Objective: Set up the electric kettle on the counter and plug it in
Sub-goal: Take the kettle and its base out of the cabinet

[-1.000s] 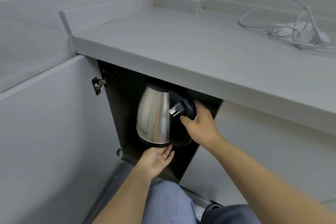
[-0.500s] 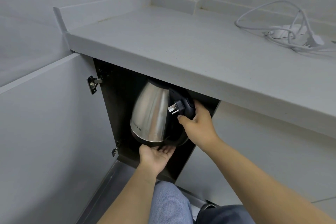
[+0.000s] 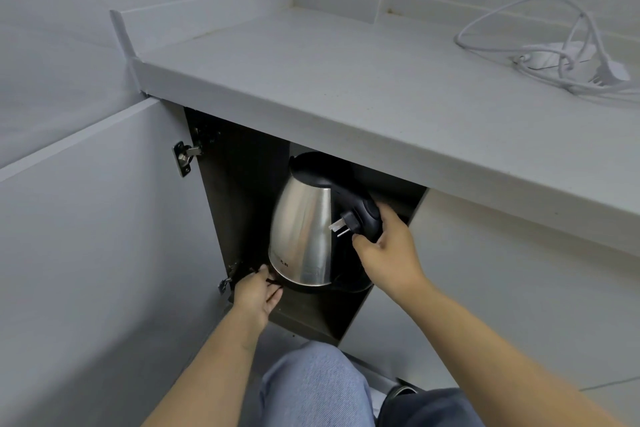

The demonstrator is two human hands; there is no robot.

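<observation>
Below counter (image 3: 381,107), kettle (image 3: 304,236) upright, leftward-tilted

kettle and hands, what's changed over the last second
The stainless-steel kettle with the black handle has come further out of the dark cabinet opening. The left hand shifted from under the kettle's middle to its left bottom edge. The right hand still grips the handle with the black plug. The white power strip and cord stayed on the grey counter.
</observation>
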